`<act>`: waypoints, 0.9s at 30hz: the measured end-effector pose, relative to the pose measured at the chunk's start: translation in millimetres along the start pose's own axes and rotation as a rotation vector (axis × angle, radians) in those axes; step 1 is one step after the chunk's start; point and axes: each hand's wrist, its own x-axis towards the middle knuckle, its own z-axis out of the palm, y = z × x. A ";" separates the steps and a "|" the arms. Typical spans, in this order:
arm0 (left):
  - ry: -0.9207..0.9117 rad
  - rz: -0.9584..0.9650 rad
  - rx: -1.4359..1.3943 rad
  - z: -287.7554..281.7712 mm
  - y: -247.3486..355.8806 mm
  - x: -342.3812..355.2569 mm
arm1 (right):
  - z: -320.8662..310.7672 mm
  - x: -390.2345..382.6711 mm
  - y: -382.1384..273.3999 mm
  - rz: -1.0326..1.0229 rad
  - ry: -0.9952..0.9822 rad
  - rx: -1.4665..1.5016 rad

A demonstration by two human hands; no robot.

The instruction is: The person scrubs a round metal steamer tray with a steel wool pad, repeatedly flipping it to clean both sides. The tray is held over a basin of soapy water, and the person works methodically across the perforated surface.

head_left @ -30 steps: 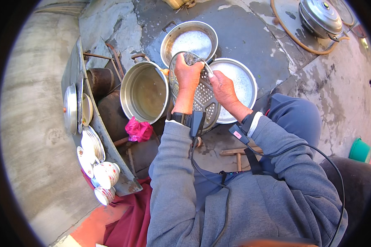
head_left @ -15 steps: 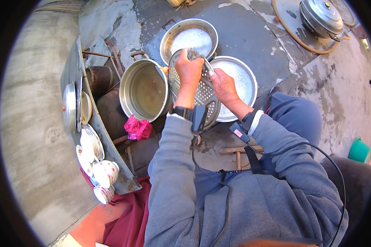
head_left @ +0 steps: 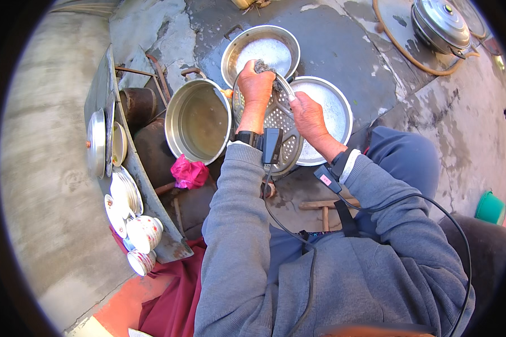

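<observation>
My left hand [head_left: 254, 92] is closed on a dark steel scouring pad [head_left: 263, 68], pressing it against the upper rim of a perforated metal steamer plate [head_left: 278, 123]. My right hand [head_left: 310, 121] grips that plate's right rim, which is tilted over the pans. Behind it a steel pan [head_left: 243, 37] holds white suds, as does a round pan [head_left: 343, 118] to the right, partly behind the plate and hand. Just left of the plate stands a deep pot [head_left: 174, 126] of cloudy water, with a crumpled pink cloth [head_left: 190, 173] at its near side.
A slanted metal board [head_left: 168, 241] at left bears lids, stacked plates [head_left: 126, 191] and patterned bowls [head_left: 145, 233]. At back right stand a lidded pot [head_left: 441, 25] and a hose [head_left: 393, 42], with a green basin [head_left: 489, 208] at right. A concrete wall [head_left: 50, 168] rises on the left.
My left hand has moved a little upward along the plate with the scouring pad. My right hand keeps its grip on the rim, shifted only slightly.
</observation>
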 end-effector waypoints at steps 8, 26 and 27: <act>-0.079 -0.021 -0.027 -0.4 -4.0 -17.1 | -2.9 -1.0 -3.2 -0.026 0.006 0.045; -0.060 -0.001 0.076 -3.7 7.0 -6.6 | -3.2 -2.2 -3.9 -0.041 0.015 0.034; -0.114 -0.038 0.095 -4.3 6.2 -9.6 | -3.8 -2.6 -3.8 -0.038 0.013 0.041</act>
